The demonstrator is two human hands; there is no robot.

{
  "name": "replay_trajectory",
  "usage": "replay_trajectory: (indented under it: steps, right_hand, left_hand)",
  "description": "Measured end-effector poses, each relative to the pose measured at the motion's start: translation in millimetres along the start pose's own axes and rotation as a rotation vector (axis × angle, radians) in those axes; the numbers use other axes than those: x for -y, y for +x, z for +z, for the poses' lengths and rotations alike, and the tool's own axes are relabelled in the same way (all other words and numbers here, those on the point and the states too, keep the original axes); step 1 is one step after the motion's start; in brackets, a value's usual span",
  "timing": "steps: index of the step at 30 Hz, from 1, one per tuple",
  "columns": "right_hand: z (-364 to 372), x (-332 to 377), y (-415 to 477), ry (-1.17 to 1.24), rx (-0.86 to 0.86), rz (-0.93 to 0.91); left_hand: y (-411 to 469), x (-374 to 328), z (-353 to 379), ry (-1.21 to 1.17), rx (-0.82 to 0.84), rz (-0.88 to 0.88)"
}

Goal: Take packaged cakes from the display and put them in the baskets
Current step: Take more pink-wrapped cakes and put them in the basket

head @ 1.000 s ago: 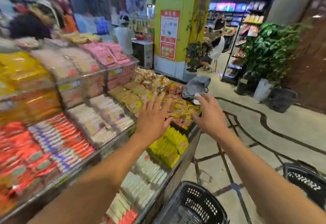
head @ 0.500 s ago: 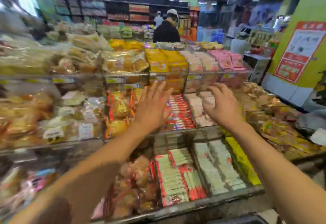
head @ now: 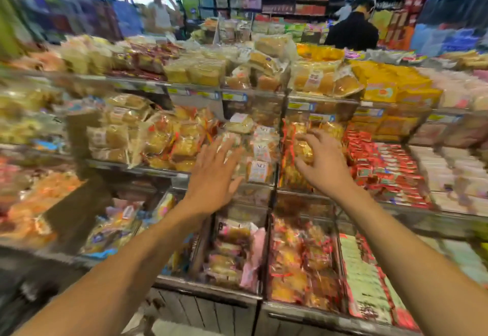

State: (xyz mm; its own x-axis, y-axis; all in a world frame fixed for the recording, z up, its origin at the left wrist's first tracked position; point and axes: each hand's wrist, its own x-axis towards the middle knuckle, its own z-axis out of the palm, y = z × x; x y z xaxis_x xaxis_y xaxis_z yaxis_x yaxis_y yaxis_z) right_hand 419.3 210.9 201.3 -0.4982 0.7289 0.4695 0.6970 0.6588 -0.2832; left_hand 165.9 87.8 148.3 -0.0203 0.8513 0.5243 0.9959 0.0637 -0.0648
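A tiered glass display (head: 274,195) holds bins of packaged cakes. My left hand (head: 215,174) is stretched out with straight, spread fingers in front of the clear-wrapped cakes with white labels (head: 260,161) on the middle tier; it holds nothing. My right hand (head: 323,162) reaches over the bin of red-and-gold wrapped cakes (head: 295,137), fingers loosely bent above the packs, holding nothing. No basket is in view.
Red-wrapped bars (head: 383,166) fill the bin to the right. Bagged sponge cakes (head: 319,79) and yellow packs (head: 388,84) sit on the top tier. A person in black (head: 352,29) stands behind the display, another person (head: 158,10) at the back left.
The view has swung left along the display, away from the floor and the baskets. Both hands have moved from the red bars to the cake bins further left.
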Motion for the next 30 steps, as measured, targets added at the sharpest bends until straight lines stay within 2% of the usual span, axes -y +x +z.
replay_trajectory:
  steps: [5,9,16,23,30]
  right_hand:
    - [71.8,65.4,-9.2,0.131,-0.014,-0.031]
    - [135.8,82.3,-36.6,0.130,0.113,0.061]
    - [211.9,54.0,-81.1,-0.109,0.610,0.182]
    - [267.1,19.8,-70.1,-0.362,0.886,0.056]
    - [322.4,-10.6,-49.1,-0.516,1.033,-0.149]
  left_hand:
    - [-52.9,61.3,33.6,-0.056,0.047,0.020]
    - [-88.8,86.7,71.5,-0.098,0.197,0.049]
    - [-145.0,93.0,134.8,-0.167,0.430,0.036]
    - [-163.4,78.0,163.4,-0.308,0.610,-0.061]
    - [-170.3,72.8,183.0,-0.360,0.648,-0.143]
